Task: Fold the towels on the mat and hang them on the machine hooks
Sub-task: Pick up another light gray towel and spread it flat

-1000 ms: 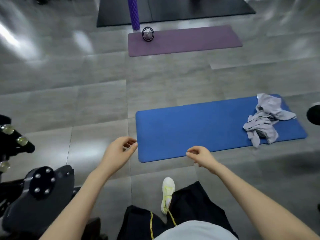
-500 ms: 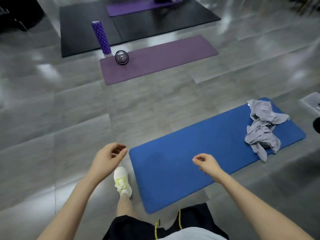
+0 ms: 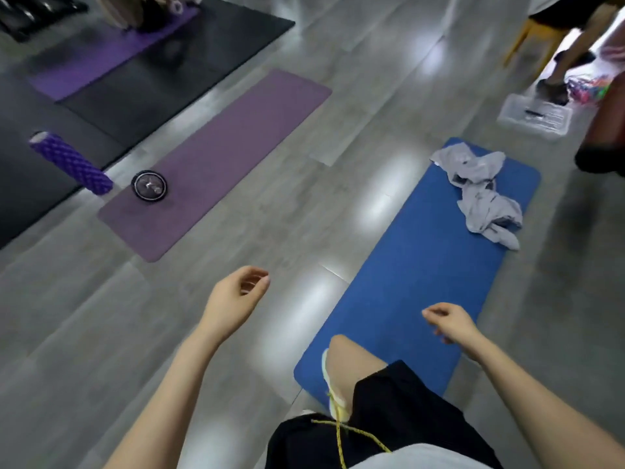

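Note:
Crumpled grey towels [image 3: 480, 191] lie in a heap at the far end of the blue mat [image 3: 419, 265]. My left hand [image 3: 233, 299] hangs over the grey floor left of the mat, fingers loosely curled, holding nothing. My right hand [image 3: 448, 321] hovers above the mat's near half, also loosely curled and empty. Both hands are well short of the towels. My knee and shoe are over the mat's near end. No machine hooks are in view.
A purple mat [image 3: 220, 164] with a black wheel [image 3: 149, 186] and a purple foam roller [image 3: 71, 162] lies to the left. Black mats [image 3: 142, 86] are behind. A clear tray [image 3: 536, 118] and another person's legs [image 3: 571, 55] are at the far right.
I have stepped forward and turned, so the blue mat now runs away from me and the black machine at the left has left view. My foot has come over the mat.

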`<state>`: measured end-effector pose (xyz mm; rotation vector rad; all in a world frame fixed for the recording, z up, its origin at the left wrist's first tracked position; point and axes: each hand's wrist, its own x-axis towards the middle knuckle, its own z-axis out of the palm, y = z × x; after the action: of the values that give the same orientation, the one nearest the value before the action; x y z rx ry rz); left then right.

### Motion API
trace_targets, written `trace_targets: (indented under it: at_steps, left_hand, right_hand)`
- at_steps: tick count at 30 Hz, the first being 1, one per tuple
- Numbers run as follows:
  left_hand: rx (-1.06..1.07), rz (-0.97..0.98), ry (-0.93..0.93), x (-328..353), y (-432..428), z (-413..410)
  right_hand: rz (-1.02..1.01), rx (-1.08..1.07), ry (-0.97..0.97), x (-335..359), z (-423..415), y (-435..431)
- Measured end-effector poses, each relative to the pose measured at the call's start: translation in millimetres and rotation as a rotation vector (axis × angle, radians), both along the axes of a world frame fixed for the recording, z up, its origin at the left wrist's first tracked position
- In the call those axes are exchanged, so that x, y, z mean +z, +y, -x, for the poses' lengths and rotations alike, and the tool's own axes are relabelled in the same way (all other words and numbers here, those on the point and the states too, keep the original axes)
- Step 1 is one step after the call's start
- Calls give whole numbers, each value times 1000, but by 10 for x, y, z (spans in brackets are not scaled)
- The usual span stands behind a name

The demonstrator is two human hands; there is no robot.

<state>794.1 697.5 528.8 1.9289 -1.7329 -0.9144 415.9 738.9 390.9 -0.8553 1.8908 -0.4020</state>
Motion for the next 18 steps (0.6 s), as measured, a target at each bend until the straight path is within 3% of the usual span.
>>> trace_targets:
  at_steps: [8,18]
  left_hand:
    - [-122,2,63,-281,-1848,-383]
    - [-236,-29,-67,-124,-4783,-578]
  right_hand:
    - [-66,-160,10,-284,-342,-1451]
    - [-44,-136,-38,-180,-701,-4048]
